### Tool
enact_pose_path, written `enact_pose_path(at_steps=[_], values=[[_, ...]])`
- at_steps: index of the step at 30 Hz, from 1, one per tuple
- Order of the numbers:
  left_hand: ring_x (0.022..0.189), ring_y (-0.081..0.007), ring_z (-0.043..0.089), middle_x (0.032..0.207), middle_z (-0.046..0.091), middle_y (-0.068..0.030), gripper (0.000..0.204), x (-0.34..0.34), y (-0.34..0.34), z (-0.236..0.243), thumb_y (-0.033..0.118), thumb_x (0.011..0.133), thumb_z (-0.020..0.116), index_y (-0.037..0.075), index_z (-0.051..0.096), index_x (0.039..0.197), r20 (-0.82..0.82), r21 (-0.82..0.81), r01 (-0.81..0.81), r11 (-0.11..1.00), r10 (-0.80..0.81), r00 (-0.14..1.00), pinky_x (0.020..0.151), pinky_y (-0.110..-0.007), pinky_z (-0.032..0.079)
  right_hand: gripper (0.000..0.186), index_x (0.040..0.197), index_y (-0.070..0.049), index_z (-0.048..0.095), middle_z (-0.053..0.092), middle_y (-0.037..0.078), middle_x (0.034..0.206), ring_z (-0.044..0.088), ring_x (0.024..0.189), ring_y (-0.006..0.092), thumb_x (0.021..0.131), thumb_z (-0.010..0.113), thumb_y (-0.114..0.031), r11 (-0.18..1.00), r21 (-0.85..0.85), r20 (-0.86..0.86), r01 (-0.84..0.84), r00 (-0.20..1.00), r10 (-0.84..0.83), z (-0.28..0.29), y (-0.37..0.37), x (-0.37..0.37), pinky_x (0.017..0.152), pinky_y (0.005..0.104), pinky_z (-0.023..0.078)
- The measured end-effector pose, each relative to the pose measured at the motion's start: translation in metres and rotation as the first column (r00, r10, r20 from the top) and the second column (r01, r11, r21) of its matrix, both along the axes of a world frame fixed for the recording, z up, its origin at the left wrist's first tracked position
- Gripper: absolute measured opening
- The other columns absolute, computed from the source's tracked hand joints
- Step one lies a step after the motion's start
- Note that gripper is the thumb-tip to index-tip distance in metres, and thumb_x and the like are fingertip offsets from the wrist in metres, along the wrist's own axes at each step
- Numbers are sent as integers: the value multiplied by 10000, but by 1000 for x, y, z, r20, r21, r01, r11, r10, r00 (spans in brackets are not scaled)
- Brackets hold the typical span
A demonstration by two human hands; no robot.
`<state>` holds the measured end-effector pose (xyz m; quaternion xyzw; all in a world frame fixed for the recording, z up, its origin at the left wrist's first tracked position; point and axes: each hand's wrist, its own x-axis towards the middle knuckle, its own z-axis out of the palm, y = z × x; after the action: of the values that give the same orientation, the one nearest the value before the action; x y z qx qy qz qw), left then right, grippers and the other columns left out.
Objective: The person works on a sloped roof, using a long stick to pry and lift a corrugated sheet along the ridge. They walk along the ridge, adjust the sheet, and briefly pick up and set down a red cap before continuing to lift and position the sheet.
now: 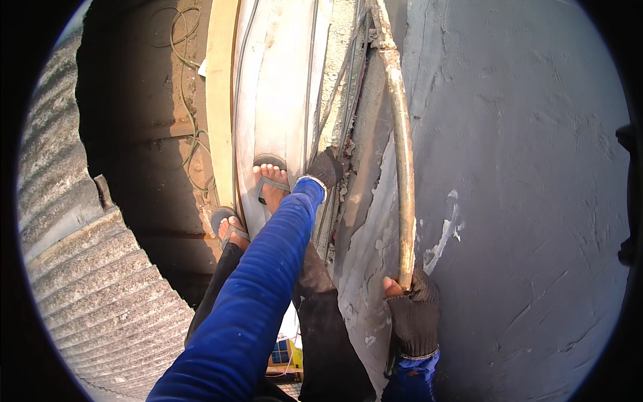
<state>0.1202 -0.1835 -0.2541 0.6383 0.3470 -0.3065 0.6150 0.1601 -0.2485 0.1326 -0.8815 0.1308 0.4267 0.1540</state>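
Where the view begins at far left, weathered grey corrugated sheeting [107, 268] fills the rim. Next, a brown surface [161, 151], partly shadowed, with a looping cord [179, 50] on it. Then a pale yellow board [221, 100], set lengthwise beside a whitish ledge [278, 87]. The left foot [231, 228], sandalled, is at the board's near end; the right foot [271, 191] is on the ledge. A blue sleeve [248, 288] crosses above the legs to the left hand [327, 167], dark-gloved, at a rough strip [340, 37] carrying dark cables; cannot tell whether its fingers close on anything.

Right of these, the pole [402, 154]: brownish, worn, knobbly near the top. Long axis runs near-vertical through the view, bowed slightly rightward; far end points away from the person, past the upper edge. Near end sits in the right hand [415, 305], gloved, gripping it, thumb showing. Far right, a scuffed dark-grey surface [529, 201], white patches beside the pole.
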Motion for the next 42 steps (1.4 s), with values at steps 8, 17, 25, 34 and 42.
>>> enact_pose_path(at_steps=[8, 17, 25, 34, 42], values=[[690, -206, 616, 757, 629, -114, 163, 0, -5, 40, 190, 929, 573, 36, 587, 980, 25, -163, -134, 978, 140, 990, 634, -366, 496, 213, 865, -17, 612, 540, 80, 653, 507, 605, 177, 877, 714, -204, 991, 107, 30, -82, 996, 79, 23, 24, 4, 585, 348, 456], [562, -235, 604, 609, 584, -101, 207, -24, 10, 113, 226, 896, 623, 37, 539, 879, 160, 27, -185, 982, 178, 971, 548, -383, 462, 284, 801, -29, 590, 508, 41, 639, 458, 587, 144, 879, 724, -267, 994, 106, 111, -2, 994, -9, 113, 26, -25, 560, 350, 418], [573, -232, 630, 605, 600, -110, 228, -15, 29, 212, 249, 934, 601, 25, 560, 939, 214, 8, -196, 981, 190, 958, 566, -392, 482, 207, 866, -37, 597, 551, 1, 670, 546, 601, 102, 883, 717, -205, 955, 176, 136, 239, 955, -264, 202, -6, -45, 554, 280, 452], [562, -180, 636, 648, 614, -95, 227, -8, 67, 354, 252, 948, 588, 29, 548, 965, 74, -220, -275, 936, 297, 952, 538, -335, 507, 201, 847, -39, 600, 562, 2, 678, 538, 595, 89, 884, 706, -206, 960, 229, 149, 162, 969, -199, 270, -21, -31, 560, 268, 441], [561, -159, 620, 682, 597, -79, 288, -24, 76, 434, 264, 961, 579, -11, 542, 1036, 128, -230, -270, 935, 304, 944, 557, -323, 558, 274, 789, -52, 587, 530, -7, 630, 496, 595, 95, 905, 661, -288, 947, 316, 211, 63, 968, -135, 315, -6, -10, 568, 292, 401]])
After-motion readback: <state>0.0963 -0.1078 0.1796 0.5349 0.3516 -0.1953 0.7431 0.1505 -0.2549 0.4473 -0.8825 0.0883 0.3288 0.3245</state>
